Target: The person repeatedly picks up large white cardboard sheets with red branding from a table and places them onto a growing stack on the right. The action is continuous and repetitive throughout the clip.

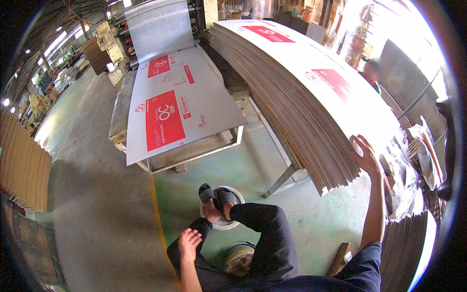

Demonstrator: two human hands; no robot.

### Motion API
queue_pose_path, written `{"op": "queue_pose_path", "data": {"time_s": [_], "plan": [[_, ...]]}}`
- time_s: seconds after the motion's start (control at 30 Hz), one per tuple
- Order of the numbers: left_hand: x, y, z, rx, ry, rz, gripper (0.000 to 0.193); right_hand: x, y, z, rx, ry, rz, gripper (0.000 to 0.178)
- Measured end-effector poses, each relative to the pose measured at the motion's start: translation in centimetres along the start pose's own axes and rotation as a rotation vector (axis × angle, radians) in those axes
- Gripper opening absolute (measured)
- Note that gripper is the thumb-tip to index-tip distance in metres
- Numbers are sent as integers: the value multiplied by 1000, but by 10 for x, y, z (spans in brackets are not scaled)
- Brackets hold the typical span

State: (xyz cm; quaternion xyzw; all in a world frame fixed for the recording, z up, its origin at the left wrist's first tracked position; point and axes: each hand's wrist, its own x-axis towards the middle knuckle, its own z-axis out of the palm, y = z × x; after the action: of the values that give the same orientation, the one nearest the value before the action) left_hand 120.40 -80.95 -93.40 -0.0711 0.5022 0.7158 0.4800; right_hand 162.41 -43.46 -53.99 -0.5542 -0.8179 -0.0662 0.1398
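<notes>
right grip (366, 156) at ragged-edged, layered cardboard stack (301, 121), cannot tell if pinching; left grip (188, 244) loosely spread near dark trousers (266, 228)

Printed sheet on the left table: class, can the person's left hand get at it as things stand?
Probably not from here: the left hand is near the left knee, with floor between it and the sheet.
</notes>
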Motion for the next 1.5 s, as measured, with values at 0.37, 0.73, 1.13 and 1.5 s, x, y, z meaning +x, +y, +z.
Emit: {"op": "queue_pose_path", "data": {"time_s": [0.37,0.73,1.13,1.5], "plan": [[-87,-54,65,154,-373,-9,29,-34,149,22,246,-8,138,38],[-96,-36,10,250,-145,119,32,-33,149,30,-584,-104,118,62],[-110,111,174,-154,-631,414,59,-176,-85,-53,211,199,-655,58],[-97,164,113,241,-383,377,57,-187,109,54,407,360,240,55]]}}
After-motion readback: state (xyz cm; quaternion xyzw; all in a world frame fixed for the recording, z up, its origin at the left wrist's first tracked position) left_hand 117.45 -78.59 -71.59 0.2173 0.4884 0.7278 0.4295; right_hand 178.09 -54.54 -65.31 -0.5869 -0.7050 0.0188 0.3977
